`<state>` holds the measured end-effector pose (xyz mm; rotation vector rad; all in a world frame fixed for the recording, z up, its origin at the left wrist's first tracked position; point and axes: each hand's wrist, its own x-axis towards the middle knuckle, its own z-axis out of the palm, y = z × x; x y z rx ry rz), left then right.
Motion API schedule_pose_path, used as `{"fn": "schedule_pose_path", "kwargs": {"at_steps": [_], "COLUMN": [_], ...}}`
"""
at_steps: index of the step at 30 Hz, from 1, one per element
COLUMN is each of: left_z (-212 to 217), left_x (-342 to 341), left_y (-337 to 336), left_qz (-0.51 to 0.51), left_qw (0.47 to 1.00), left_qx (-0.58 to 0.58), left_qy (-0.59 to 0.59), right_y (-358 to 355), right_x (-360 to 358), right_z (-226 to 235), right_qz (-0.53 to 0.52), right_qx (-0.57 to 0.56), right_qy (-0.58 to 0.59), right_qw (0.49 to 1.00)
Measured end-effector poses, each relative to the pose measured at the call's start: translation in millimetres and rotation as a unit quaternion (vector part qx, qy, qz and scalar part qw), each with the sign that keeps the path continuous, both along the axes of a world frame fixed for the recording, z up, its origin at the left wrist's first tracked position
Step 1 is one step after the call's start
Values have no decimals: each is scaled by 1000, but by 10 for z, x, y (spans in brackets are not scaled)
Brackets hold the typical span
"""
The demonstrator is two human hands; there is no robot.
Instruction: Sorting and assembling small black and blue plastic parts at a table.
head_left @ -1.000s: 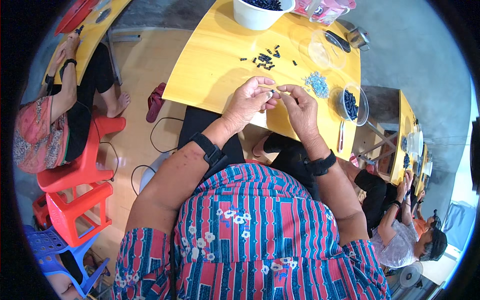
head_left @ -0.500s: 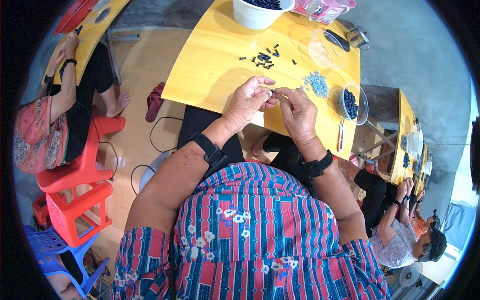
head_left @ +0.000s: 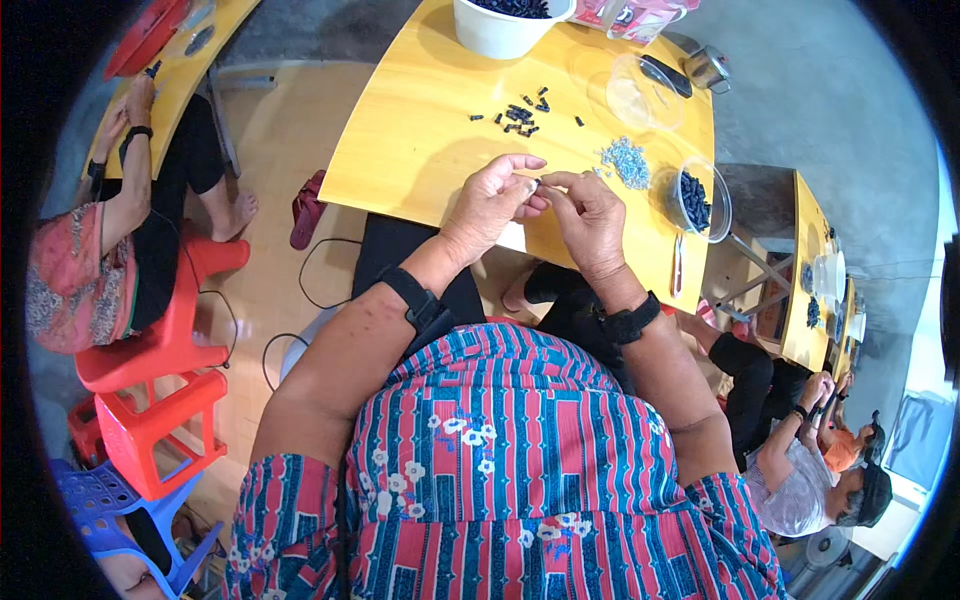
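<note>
Fingers of left hand (head_left: 485, 208): thumb closed against curled fingers on a small dark piece (head_left: 538, 183), centre of frame, mostly covered; uppermost finger held apart. Right hand (head_left: 593, 220): fingertips, clear of the piece a second ago, now meet it, close together; grip cannot be told. Judgement: both hands now engaged on one piece. Loose black pieces (head_left: 518, 120) lie above.

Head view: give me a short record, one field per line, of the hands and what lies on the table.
Left hand: pinching a small dark piece
Right hand: fingertips at that piece
Table: yellow
Loose black pieces: scattered beyond the hands
Pale, shiny bits: piled beyond the right hand
Clear tub: right side, holding black pieces
White tub: far edge, dark contents
</note>
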<state>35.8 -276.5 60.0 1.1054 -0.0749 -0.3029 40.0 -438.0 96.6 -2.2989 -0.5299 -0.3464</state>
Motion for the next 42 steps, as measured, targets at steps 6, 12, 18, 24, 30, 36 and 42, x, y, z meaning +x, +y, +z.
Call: {"fn": "schedule_pose_path", "kwargs": {"at_steps": [6,12,18,24,30,36,42], "left_z": [-24,-22,-8,62,-48,-43,-56], "left_x": [2,1,72,142,75,39,34], "left_y": [-12,13,89,179,166,114,108], "left_qz": [-18,-27,-66,-96,5,30,27], "left_qw": [1000,999,993,981,997,992,993], "left_qx": [-8,13,93,165,78,107,93], "left_qy": [-15,-13,41,20,-23,-56,-65], "right_y": [-35,-42,-117,-122,-155,-190,-163], "right_x": [13,49,65,63,30,-14,-30], "right_z": [-87,-75,-14,-26,71,26,61], "right_qz": [-33,-3,33,41,-15,10,4], "right_qx": [90,130,72,102,412,450,444], "right_qy": [123,144,107,139,456,464,455], "right_qw": [988,981,991,984,789,763,772]}}
